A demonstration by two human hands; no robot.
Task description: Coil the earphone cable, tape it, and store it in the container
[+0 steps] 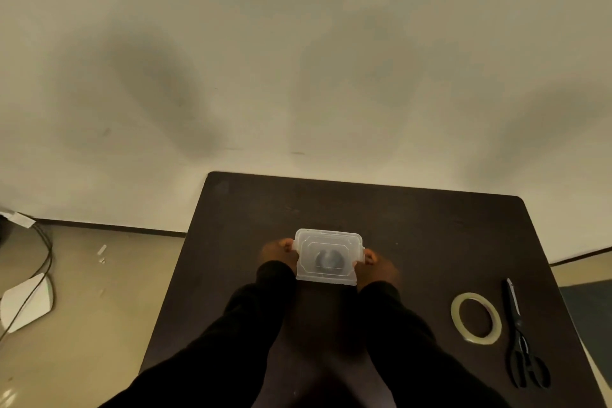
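**Clear plastic box gripped at both ends, lid being seated**

Translucent plastic is what catches the eye: a small lidded container (328, 257) sits on the dark table (414, 228), near its middle. Through the cloudy lid a dark round shape shows, which I take to be the coiled earphone cable (328, 260), though it is too blurred to be sure, and no tape on it can be made out.

Both hands are on the box. The left hand (278, 255) clasps the left end, fingers wrapped at the side tab; the right hand (376, 267) clasps the right end the same way. Black sleeves (251, 325) reach in from the near edge.

Off to the right lie a roll of clear tape (476, 318) and, just beside it, black scissors (520, 331), both well apart from the box and untouched.

By my reckoning the coiling and taping are done and this is the closing step. To do it well, the person should press evenly on both ends at once, so the lid does not cock up on one side, and keep the box flat on the table. Whether the side latches are already snapped down I cannot tell. A loop of cable trapped under the rim would stop the lid seating, so that is worth checking.
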